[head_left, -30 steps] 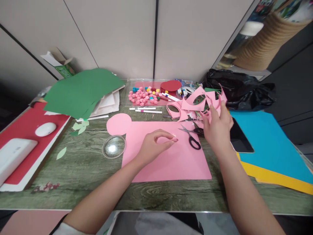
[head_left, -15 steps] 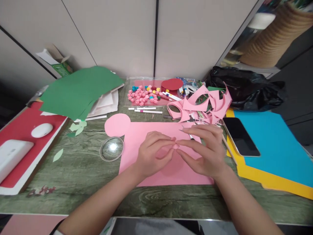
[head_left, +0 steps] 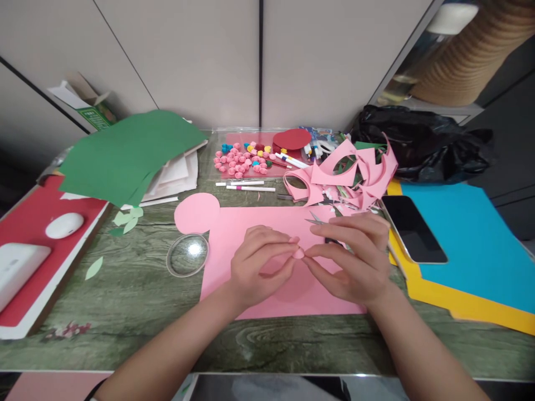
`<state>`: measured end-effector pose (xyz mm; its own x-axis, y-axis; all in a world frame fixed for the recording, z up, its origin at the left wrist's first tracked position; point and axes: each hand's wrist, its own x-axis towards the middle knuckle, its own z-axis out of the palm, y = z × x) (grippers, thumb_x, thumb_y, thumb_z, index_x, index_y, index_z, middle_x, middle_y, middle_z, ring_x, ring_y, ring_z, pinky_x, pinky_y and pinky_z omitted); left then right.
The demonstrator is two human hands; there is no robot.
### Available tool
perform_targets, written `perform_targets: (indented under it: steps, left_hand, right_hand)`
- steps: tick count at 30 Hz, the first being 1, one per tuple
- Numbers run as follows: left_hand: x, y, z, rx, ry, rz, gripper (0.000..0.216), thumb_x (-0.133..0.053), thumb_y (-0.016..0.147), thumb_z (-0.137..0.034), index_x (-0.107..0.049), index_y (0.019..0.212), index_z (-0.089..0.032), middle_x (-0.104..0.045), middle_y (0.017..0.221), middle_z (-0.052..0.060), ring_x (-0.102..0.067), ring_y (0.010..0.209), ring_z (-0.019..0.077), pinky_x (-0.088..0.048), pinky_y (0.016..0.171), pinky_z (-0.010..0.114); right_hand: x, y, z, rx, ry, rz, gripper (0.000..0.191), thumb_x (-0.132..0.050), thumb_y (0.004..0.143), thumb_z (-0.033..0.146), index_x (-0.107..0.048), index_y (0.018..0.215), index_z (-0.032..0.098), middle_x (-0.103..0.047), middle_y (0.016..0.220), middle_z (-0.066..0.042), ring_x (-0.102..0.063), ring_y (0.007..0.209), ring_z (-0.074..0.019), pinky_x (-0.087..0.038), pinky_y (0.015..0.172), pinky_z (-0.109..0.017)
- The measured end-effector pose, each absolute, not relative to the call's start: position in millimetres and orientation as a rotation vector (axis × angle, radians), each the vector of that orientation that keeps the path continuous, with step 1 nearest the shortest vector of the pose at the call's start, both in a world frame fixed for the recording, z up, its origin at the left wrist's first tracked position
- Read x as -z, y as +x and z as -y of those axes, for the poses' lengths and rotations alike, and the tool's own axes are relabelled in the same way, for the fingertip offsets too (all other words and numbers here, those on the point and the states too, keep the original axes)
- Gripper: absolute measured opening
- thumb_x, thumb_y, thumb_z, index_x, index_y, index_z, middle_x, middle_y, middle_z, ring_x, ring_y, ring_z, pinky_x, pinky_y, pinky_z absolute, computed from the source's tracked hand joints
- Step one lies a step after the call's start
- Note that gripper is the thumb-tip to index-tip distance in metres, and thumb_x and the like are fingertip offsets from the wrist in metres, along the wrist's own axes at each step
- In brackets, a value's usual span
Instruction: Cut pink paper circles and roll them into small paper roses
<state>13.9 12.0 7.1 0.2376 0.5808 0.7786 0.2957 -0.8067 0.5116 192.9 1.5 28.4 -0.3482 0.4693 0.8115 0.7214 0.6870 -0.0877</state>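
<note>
A small curled piece of pink paper (head_left: 298,254) is pinched between the fingertips of both hands, above a large pink paper sheet (head_left: 238,223). My left hand (head_left: 261,264) closes thumb and fingers on its left side. From the right, my right hand (head_left: 355,259) pinches its edge with thumb and index finger, the other fingers bent above. Scissors (head_left: 316,219) show beside my right fingers, blades pointing left and handles mostly covered. Whether they rest on the sheet or in the hand, I cannot tell. A pink paper circle (head_left: 196,213) overlaps the sheet's upper left corner.
A clear tray (head_left: 215,167) of small rolled paper pieces stands at the back, with pink paper offcuts (head_left: 334,172) to its right. A tape roll (head_left: 187,255) lies left of the sheet. A phone (head_left: 413,228) rests on blue paper (head_left: 468,250). Green paper (head_left: 125,150) lies back left.
The whole view has shifted slightly. My hands still pinch the pink paper piece, which has turned a little, and more of the scissors shows beside my right hand.
</note>
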Motion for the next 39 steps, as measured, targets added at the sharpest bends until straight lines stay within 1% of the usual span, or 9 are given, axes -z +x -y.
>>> perform_targets:
  steps: [4, 7, 9, 13, 20, 25, 31, 34, 39]
  left_hand:
    - [-8, 13, -12, -1.602, 2.264, -0.816, 0.027, -0.068, 0.067, -0.007, -0.063, 0.092, -0.017, -0.070, 0.085, 0.004, -0.064, 0.080, 0.0148, -0.051, 0.076, 0.032]
    - [-8, 14, -12, -1.620, 2.270, -0.830, 0.027, -0.068, 0.067, -0.007, -0.063, 0.091, -0.017, -0.069, 0.084, 0.004, -0.064, 0.079, 0.0145, -0.051, 0.075, 0.032]
    - [-8, 14, -12, -1.630, 2.275, -0.834, 0.026, -0.069, 0.067, -0.007, -0.064, 0.091, -0.017, -0.068, 0.083, 0.004, -0.064, 0.079, 0.0145, -0.051, 0.075, 0.032]
    - [-8, 14, -11, -1.650, 2.284, -0.828, 0.027, -0.069, 0.067, -0.006, -0.064, 0.091, -0.016, -0.069, 0.084, 0.005, -0.064, 0.079, 0.0146, -0.051, 0.075, 0.033]
    - [-9, 15, -9, -1.689, 2.226, -0.814, 0.030, -0.068, 0.066, -0.005, -0.063, 0.093, -0.018, -0.069, 0.084, 0.004, -0.064, 0.078, 0.0150, -0.051, 0.076, 0.033]
    - [-4, 18, -6, -1.684, 2.067, -0.801, 0.031, -0.066, 0.067, -0.002, -0.064, 0.093, -0.018, -0.069, 0.087, 0.005, -0.063, 0.080, 0.0158, -0.052, 0.077, 0.035]
    - [4, 20, -3, -1.662, 1.905, -0.790, 0.033, -0.063, 0.068, -0.001, -0.064, 0.095, -0.020, -0.069, 0.089, 0.004, -0.062, 0.082, 0.0156, -0.050, 0.081, 0.037]
    - [6, 21, -2, -1.663, 1.863, -0.786, 0.032, -0.064, 0.068, -0.001, -0.065, 0.094, -0.020, -0.069, 0.087, 0.004, -0.062, 0.081, 0.0155, -0.050, 0.081, 0.037]
    - [6, 20, -4, -1.649, 1.896, -0.829, 0.031, -0.064, 0.067, -0.002, -0.065, 0.092, -0.020, -0.069, 0.083, 0.004, -0.062, 0.079, 0.0162, -0.050, 0.078, 0.037]
  right_hand:
    - [-28, 194, -2, 0.412, -0.901, 1.991, 0.012, -0.075, 0.065, 0.026, -0.065, 0.070, 0.023, -0.069, 0.089, -0.001, -0.054, 0.087, -0.0222, -0.041, 0.079, -0.042]
    - [-28, 194, -2, 0.483, -0.891, 1.993, 0.020, -0.076, 0.064, 0.029, -0.068, 0.082, 0.024, -0.068, 0.089, -0.001, -0.053, 0.087, -0.0218, -0.042, 0.078, -0.041]
    - [-28, 193, -2, 0.515, -0.880, 2.007, 0.022, -0.076, 0.065, 0.028, -0.069, 0.086, 0.025, -0.067, 0.087, -0.001, -0.053, 0.086, -0.0209, -0.041, 0.077, -0.040]
    - [-28, 191, -1, 0.522, -0.866, 1.991, 0.016, -0.074, 0.067, 0.026, -0.068, 0.082, 0.024, -0.067, 0.078, 0.001, -0.053, 0.081, -0.0185, -0.041, 0.075, -0.037]
    - [-25, 189, 2, 0.571, -0.848, 1.907, 0.017, -0.076, 0.067, 0.029, -0.068, 0.082, 0.026, -0.065, 0.068, 0.003, -0.050, 0.074, -0.0160, -0.039, 0.074, -0.036]
    - [-19, 188, 2, 0.558, -0.847, 1.868, 0.024, -0.078, 0.064, 0.028, -0.069, 0.086, 0.025, -0.062, 0.073, 0.002, -0.049, 0.075, -0.0166, -0.040, 0.072, -0.035]
    - [-19, 182, 2, 0.462, -0.887, 1.826, 0.020, -0.077, 0.064, 0.025, -0.069, 0.083, 0.025, -0.057, 0.073, 0.000, -0.048, 0.077, -0.0171, -0.042, 0.067, -0.032]
    - [-18, 180, 2, 0.454, -0.917, 1.805, 0.019, -0.076, 0.065, 0.025, -0.069, 0.083, 0.027, -0.057, 0.073, 0.000, -0.048, 0.077, -0.0173, -0.042, 0.068, -0.032]
    - [-13, 181, 1, 0.447, -0.930, 1.802, 0.024, -0.075, 0.065, 0.024, -0.070, 0.088, 0.029, -0.060, 0.081, 0.000, -0.049, 0.081, -0.0188, -0.040, 0.072, -0.035]
